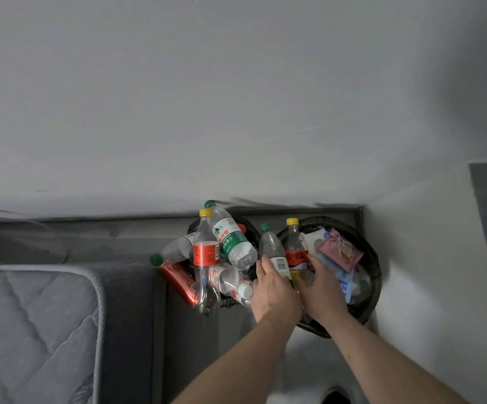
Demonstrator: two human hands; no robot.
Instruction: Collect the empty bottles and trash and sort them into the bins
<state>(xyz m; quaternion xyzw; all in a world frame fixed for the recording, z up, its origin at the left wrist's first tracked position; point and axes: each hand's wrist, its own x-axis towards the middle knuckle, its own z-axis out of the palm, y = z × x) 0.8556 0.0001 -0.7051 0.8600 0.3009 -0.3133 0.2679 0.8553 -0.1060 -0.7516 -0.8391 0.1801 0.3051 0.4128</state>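
my left hand grips the green-capped bottle, right hand seemingly holds the yellow-capped bottle, sorting over the bins.

Two bare hands reach toward two round dark bins by a white wall. Left hand grips a clear plastic bottle with green cap. Right hand holds a clear cola bottle with yellow cap and red label over the right bin, which holds a pink wrapper. Left bin is heaped with clear bottles and a red can. Grey quilted mattress sits at lower left.
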